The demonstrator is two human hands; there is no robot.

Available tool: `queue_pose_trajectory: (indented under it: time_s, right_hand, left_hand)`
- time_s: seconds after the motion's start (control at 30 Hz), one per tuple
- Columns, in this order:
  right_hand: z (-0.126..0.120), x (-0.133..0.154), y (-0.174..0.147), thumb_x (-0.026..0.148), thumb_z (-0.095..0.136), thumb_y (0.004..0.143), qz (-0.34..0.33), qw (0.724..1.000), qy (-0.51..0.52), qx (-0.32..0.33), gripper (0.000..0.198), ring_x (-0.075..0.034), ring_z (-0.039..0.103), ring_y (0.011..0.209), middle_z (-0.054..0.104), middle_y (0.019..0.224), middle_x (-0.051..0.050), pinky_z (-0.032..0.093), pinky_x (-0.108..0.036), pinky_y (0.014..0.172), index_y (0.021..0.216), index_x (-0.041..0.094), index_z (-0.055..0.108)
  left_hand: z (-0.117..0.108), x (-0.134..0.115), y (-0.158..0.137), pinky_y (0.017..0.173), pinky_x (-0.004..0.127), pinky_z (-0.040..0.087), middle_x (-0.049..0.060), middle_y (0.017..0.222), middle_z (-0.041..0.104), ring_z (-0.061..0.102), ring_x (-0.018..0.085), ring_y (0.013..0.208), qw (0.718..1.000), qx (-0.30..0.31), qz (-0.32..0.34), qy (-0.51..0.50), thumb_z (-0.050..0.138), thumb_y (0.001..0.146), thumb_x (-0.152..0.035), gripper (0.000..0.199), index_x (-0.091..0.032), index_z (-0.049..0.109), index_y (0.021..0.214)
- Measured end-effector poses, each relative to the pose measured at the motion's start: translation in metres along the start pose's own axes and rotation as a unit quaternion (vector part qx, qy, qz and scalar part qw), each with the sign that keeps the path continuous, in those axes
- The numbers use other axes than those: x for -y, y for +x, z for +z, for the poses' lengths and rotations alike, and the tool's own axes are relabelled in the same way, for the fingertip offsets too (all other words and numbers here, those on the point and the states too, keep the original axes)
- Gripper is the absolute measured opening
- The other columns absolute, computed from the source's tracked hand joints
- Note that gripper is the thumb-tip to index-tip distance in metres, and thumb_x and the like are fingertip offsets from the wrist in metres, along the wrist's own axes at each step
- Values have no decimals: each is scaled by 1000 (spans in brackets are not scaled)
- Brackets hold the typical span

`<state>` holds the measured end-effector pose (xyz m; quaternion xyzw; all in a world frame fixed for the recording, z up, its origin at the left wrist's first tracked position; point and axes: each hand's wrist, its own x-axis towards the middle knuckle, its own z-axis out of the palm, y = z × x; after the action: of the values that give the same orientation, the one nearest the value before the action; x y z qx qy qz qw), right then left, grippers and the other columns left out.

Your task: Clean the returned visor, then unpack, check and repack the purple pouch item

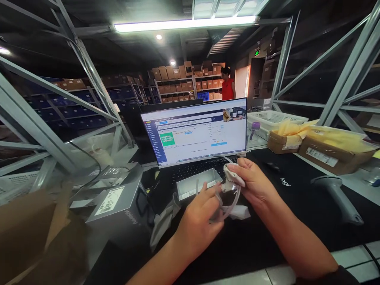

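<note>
My right hand [252,178] is closed on a white piece with a pale cable [237,198] looping down from it; I cannot make out exactly what the piece is. My left hand [202,215] is just to the left, its fingers curled around the lower part of the loop and slightly blurred. A crumpled whitish wrapper [240,212] shows below the hands. Behind my left fingers, an open light-grey box [198,184] rests at the keyboard [190,169].
A lit monitor [198,134] stands ahead. At left are a grey product box [118,213] and an open brown carton [26,221]. A barcode scanner [341,198] lies right on the black mat, near cartons of yellow envelopes [323,154]. A person in red [228,88] stands far back.
</note>
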<state>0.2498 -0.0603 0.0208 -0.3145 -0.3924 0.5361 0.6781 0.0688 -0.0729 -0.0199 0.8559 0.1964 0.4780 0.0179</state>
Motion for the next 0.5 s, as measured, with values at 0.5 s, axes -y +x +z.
queue_pose_trajectory:
  time_s: [0.5]
  right_hand:
    - [-111,1,94,32,77,70,-50,819,-570,-30,44,-11,36,47,40,45,5,24,-27,52,50,22,39]
  left_hand:
    - [-13,2,5,105,39,56,8,112,76,72,22,108,988,-119,-99,18,66,77,-7,19,-19,59,90]
